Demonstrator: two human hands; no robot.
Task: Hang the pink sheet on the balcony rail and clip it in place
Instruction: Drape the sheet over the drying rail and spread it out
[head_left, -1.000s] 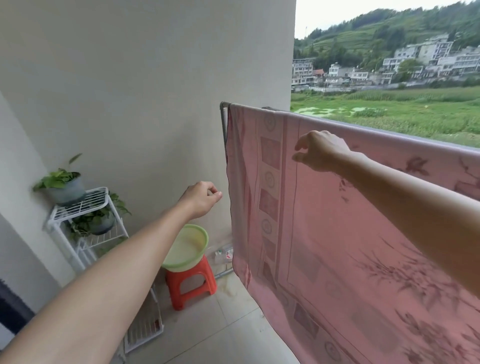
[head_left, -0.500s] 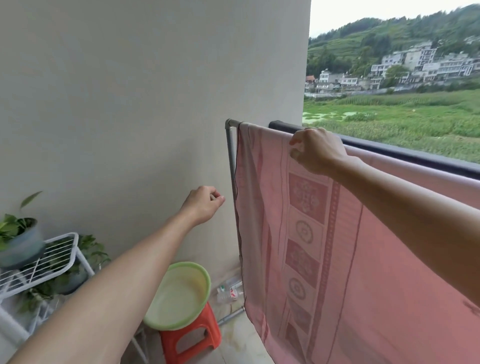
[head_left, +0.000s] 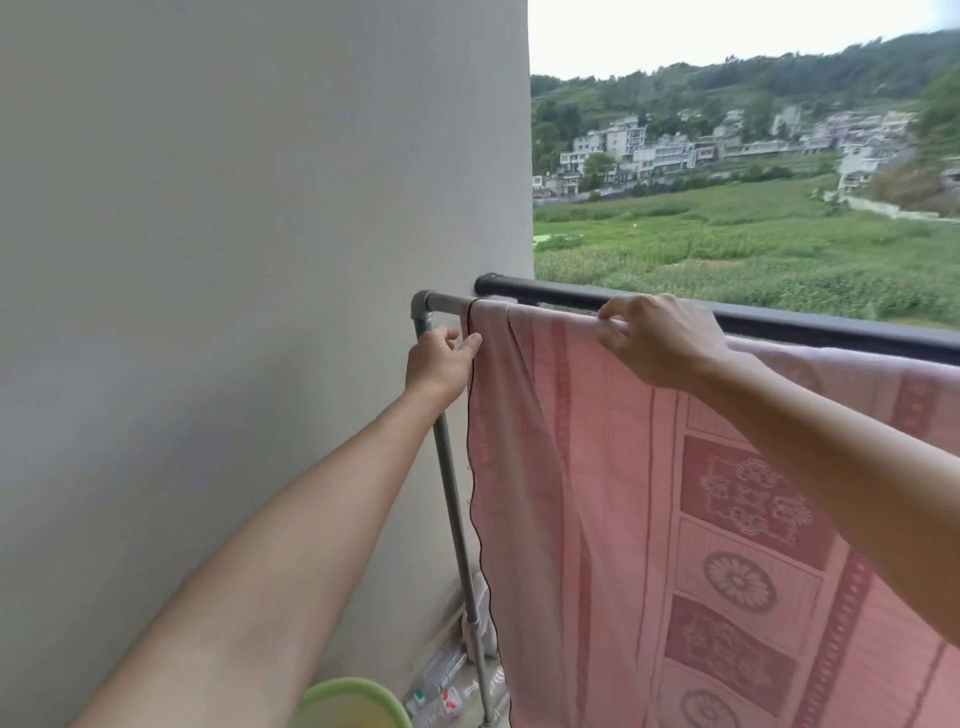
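The pink sheet (head_left: 649, 519) already hangs over the grey bar (head_left: 447, 303). It starts just right of the bar's corner and falls far below it. The black balcony rail (head_left: 831, 332) runs just behind the bar's corner and off to the right.

The left hand (head_left: 441, 358) is just under the corner. Its fingers (head_left: 470, 342) seem to pinch the sheet's left edge. The right hand (head_left: 660, 343) is further right of the corner, and its fingers are curled tight on the top fold of the sheet, on the bar. I cannot see a clip in either hand.

So the hanging part looks nearly done. I think this step is pulling the sheet flat and straight along the top. Next the top edge needs to stay put while a clip goes on near the corner. One hand should keep holding, or the sheet could slip.

Half a second ago the left hand was in the air, down and left of the corner, closed up and not touching the sheet. Now it has come up to the edge. The right hand was already at the top of the sheet. The red stool under the green basin (head_left: 353, 706) has dropped out of sight.
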